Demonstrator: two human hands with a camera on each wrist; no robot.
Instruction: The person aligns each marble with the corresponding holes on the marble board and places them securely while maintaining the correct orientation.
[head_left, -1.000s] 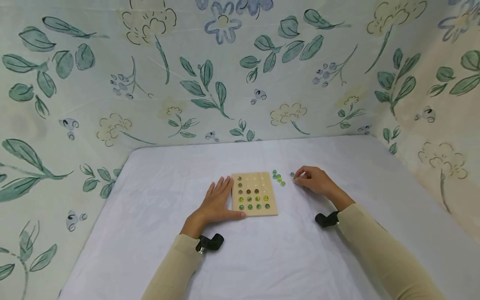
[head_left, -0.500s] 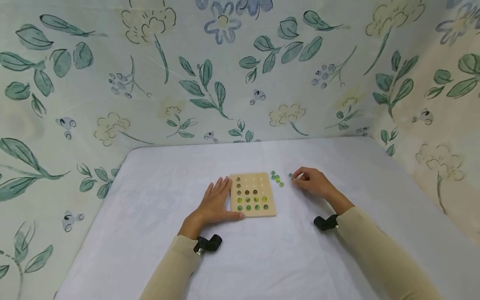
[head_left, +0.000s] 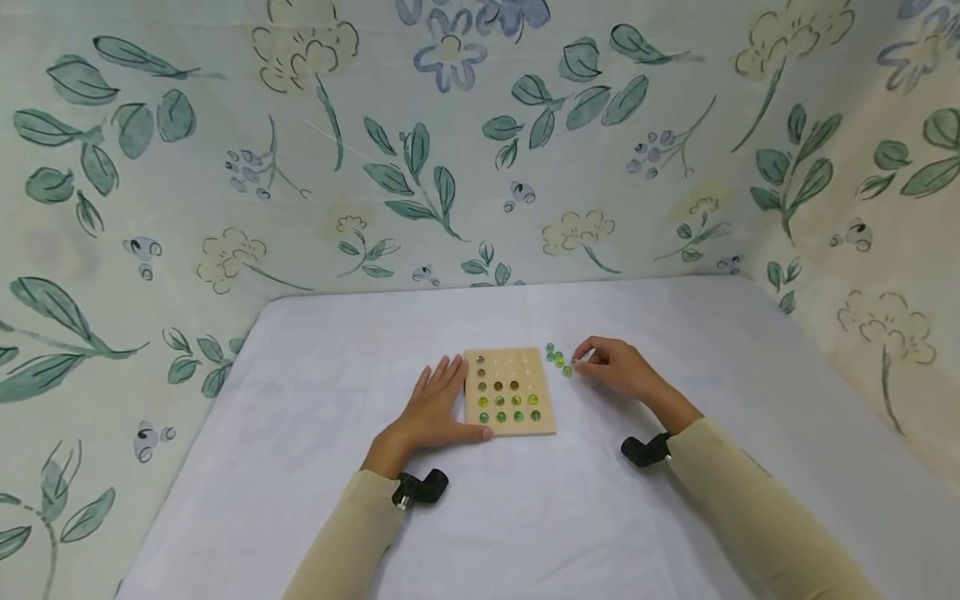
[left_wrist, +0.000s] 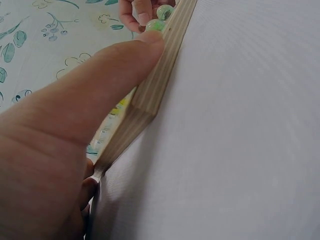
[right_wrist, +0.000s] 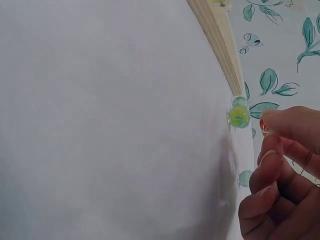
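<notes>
A square wooden board lies on the table, its hollows partly filled: green marbles in the nearest row, yellow-green marbles behind them, then brownish marbles up the left side. My left hand rests against the board's left side with straight, spread fingers, its thumb along the near edge. Right of the board, my right hand pinches a small reddish marble between thumb and forefinger, mostly covered by the fingertips. Its other fingers are curled.
Several loose green and yellow marbles lie just off the board's right side, beside the right fingertips. Another pale green marble sits near the right hand. White cloth covers the table; a flower-patterned curtain hangs behind.
My right hand has moved slightly left, closer to the loose marbles, pinching its marble. The separate green marble by its fingers is now hidden in the head view. My left hand stays put.
</notes>
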